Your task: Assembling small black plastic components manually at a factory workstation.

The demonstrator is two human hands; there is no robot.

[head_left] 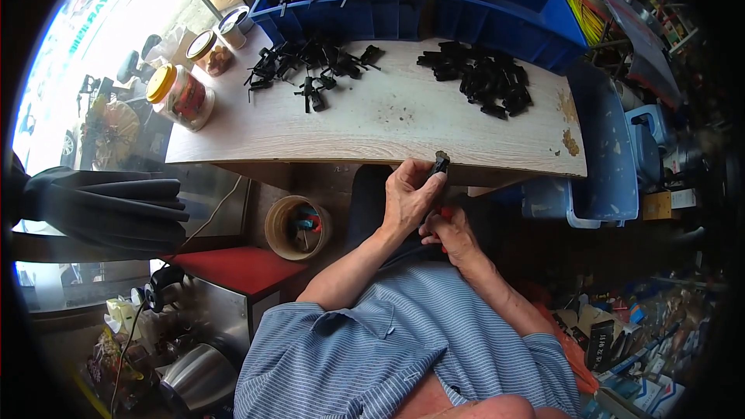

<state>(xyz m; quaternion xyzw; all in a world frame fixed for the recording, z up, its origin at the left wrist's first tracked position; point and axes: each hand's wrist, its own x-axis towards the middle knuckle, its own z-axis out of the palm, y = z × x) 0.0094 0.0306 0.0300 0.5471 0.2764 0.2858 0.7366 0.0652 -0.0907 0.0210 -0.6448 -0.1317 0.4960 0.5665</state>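
Note:
My left hand (409, 200) is closed, with a small black plastic part (441, 163) pinched between thumb and fingers at the table's front edge. Just below and to its right, my right hand (455, 236) is wrapped round a red-handled tool (446, 212). Only bits of red show between the fingers, so the tool's kind is hidden. On the table lie a loose pile of black parts with thin prongs (310, 62) at the left and a tighter pile of smoother black parts (493, 81) at the right.
Two blue bins (508, 27) stand along the table's back; the left one is heaped with black parts. Jars (186, 101) line the table's left end. A round bucket (273, 234) with tools sits below, beside a red-topped cabinet (240, 268). A large blue tub (601, 147) stands right.

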